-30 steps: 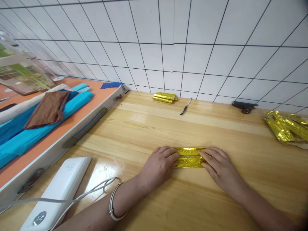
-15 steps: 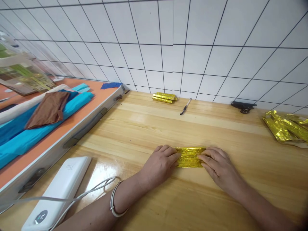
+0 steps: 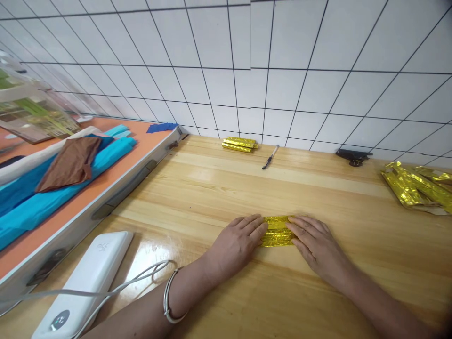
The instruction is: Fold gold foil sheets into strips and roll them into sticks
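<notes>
A folded strip of shiny gold foil paper (image 3: 278, 230) lies flat on the wooden table in front of me, with creases running along its length. My left hand (image 3: 242, 238) rests on its left end, fingers stretched out flat and pressing down. Over the right end lies my right hand (image 3: 314, 238), its fingers likewise extended across the foil and its thumb at the near edge. Only the middle of the strip shows between the hands; both ends are covered by fingers.
Several rolled gold foil strips (image 3: 239, 144) and a pen (image 3: 270, 157) lie near the tiled wall. To the right are a black clip (image 3: 354, 157) and a gold foil pile (image 3: 416, 186). A white power bank (image 3: 84, 278) with a cable and an orange surface (image 3: 141, 146) with cloth-like rolls occupy the left.
My fingers have flattened from a curled pose, and both hands sit slightly closer together on the foil. A lengthwise crease across the strip looks sharper. The view has shifted slightly.
</notes>
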`<state>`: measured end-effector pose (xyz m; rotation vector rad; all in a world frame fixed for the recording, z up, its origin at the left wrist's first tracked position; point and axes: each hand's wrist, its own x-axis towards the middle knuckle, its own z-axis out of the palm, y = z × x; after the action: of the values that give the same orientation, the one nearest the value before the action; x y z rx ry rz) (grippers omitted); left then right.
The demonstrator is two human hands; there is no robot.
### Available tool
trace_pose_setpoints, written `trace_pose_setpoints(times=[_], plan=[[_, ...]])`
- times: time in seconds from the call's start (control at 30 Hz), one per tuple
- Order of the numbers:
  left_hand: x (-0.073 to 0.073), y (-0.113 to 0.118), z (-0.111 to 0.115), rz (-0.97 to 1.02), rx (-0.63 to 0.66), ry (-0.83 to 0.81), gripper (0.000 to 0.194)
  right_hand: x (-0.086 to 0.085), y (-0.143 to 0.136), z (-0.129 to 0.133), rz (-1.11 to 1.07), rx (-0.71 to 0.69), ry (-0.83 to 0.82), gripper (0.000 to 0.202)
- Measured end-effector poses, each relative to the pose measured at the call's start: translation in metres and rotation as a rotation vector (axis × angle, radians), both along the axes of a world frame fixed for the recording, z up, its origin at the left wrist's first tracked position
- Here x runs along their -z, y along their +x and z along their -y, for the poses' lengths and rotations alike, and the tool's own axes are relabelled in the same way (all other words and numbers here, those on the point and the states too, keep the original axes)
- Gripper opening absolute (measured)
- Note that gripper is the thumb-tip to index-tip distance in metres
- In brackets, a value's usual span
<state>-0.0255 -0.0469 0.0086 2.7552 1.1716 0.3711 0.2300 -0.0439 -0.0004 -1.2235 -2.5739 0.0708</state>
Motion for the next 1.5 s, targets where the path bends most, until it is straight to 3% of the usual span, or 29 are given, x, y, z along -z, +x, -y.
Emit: trace_pose_setpoints(times=[0.17, 0.37, 0.7, 1.0, 1.27, 1.5], plan=[[-0.004, -0.001, 0.005, -0.113, 0.036, 0.043, 0.039, -0.002, 0.000, 0.001, 0.058, -0.028, 0.036, 0.034], [-0.007, 0.001, 0.014, -0.197, 0.028, 0.015, 0.060, -0.003, -0.003, 0.006, 0.164, -0.034, 0.092, 0.035], [-0.006, 0.004, 0.017, -0.207, -0.011, -0.015, 0.061, 0.004, 0.001, 0.007, 0.166, -0.077, 0.127, 0.033], [-0.006, 0.005, 0.027, -0.193, 0.016, -0.057, 0.094, 0.005, 0.003, 0.009, 0.154, -0.090, 0.113, 0.034], [-0.002, 0.000, 0.030, -0.152, 0.047, -0.060, 0.098, 0.006, 0.008, 0.021, 0.164, -0.085, 0.075, 0.058], [-0.004, 0.002, 0.031, -0.154, 0.050, -0.078, 0.096, 0.002, -0.023, 0.040, 0.189, -0.060, 0.040, 0.067]])
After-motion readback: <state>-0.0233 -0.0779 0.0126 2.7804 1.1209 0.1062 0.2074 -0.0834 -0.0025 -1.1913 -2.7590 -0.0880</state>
